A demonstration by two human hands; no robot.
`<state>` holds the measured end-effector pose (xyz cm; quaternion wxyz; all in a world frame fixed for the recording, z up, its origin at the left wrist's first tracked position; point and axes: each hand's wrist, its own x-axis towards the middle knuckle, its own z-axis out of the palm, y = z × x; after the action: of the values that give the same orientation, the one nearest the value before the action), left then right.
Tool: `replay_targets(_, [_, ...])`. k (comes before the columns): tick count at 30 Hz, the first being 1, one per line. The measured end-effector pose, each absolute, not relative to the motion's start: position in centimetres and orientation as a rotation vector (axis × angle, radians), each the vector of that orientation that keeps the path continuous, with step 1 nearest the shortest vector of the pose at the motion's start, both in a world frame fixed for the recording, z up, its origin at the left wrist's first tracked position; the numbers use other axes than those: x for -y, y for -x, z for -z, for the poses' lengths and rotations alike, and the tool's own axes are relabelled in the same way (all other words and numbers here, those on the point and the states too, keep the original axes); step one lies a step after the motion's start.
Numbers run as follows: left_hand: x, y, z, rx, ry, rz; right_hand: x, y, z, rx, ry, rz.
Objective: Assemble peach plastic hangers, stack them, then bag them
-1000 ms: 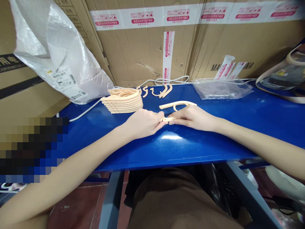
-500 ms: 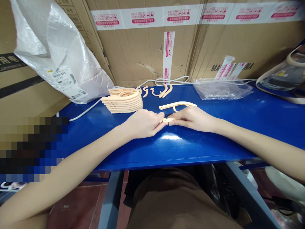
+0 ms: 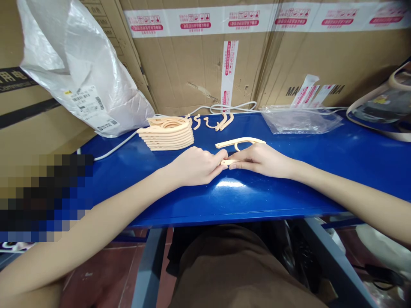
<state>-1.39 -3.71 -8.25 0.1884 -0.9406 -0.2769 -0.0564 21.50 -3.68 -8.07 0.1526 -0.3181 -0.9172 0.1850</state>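
Over the middle of the blue table, my left hand (image 3: pixel 201 166) and my right hand (image 3: pixel 268 160) meet at a small cream plastic hanger part (image 3: pixel 227 162). My right thumb and fingers pinch this part, whose holed end shows between the hands. The left fingers are closed at the tip of the same part; whether they also hold another piece is hidden. Just beyond my right hand lies a cream hanger arm (image 3: pixel 239 140). To the left stands a neat stack of cream folding hanger parts (image 3: pixel 167 134).
Behind the hands lie several loose cream hooks (image 3: pixel 221 123) and a white cable (image 3: pixel 231 108). A clear plastic bag (image 3: pixel 298 119) rests at the back right, near a transparent jug (image 3: pixel 385 100). A large white bag (image 3: pixel 86 72) leans at the left against cardboard boxes (image 3: pixel 192 64).
The view has shifted slightly. Both hands stay together at the hanger part, with the left fingertips a little further over its end.
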Motion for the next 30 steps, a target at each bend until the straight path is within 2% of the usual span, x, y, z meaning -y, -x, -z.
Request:
replay_targets(18, [4.33,1.06,8.38,0.927,2.894,0.222,3.75,-21.41,8.40,2.677,0.906,-0.542])
replay_targets(30, [4.23,1.10,8.26,0.946,2.839,0.194,3.42,-21.37,8.33,2.666,0.903,-0.500])
